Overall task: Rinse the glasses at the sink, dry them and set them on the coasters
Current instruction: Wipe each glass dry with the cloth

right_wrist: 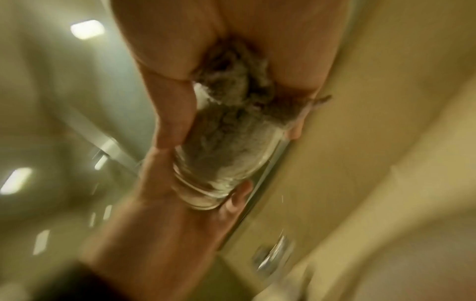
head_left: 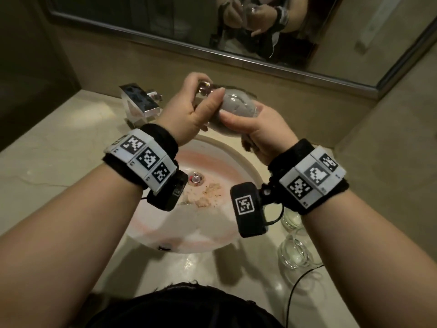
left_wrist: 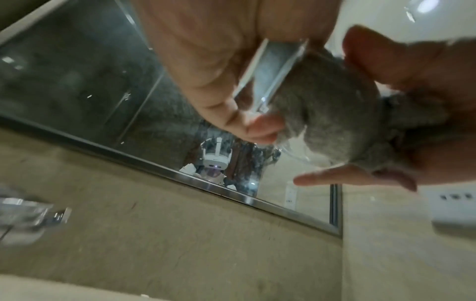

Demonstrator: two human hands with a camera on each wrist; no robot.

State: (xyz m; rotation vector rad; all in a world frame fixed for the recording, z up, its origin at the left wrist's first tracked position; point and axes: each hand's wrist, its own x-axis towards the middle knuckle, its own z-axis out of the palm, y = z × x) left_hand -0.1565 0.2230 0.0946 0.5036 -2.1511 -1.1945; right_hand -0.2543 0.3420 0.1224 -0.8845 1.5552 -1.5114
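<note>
Glasses wait on the near-right counter, beside the sink. Farther, above the basin, left hand grips the base of a tilted glass; right hand curls around a grey cloth stuffed into it. Risk: twisting against wet glass could slip the left grip, dropping it into the sink.

Both forearms raised over the basin, wrists close together. Left hand curled round the glass base; right hand gripping cloth at the mouth.
</note>
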